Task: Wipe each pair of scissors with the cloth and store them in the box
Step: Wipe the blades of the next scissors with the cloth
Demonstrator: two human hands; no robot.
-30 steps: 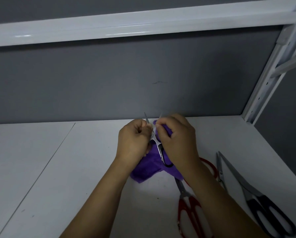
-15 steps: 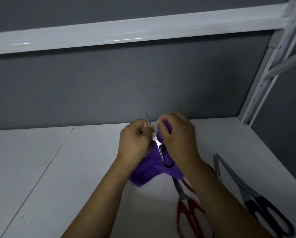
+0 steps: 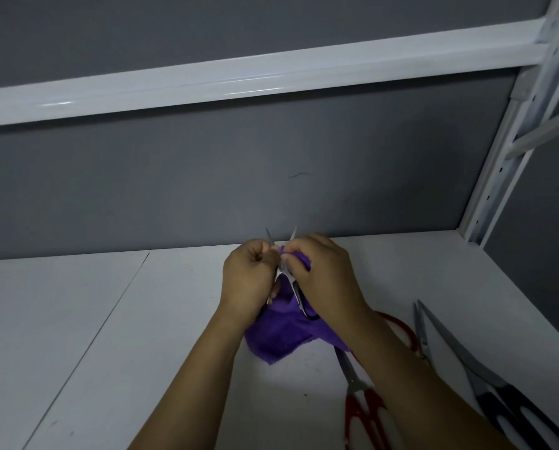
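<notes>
A small pair of silver scissors with dark handle loops is held over the white shelf, blades spread apart and pointing away from me. My left hand is closed around one side of it. My right hand pinches a purple cloth against the other blade near the tip. The rest of the cloth hangs under both hands. No box is in view.
Red-handled scissors lie under my right forearm, with another red handle partly hidden beside it. Large black-handled scissors lie open at the right. A grey back wall, a white shelf rail above and a white upright bound the space.
The scissor blades closed together half a second ago and are spread apart again now. My right hand has slid the cloth a little along its blade. The view tilted slightly upward.
</notes>
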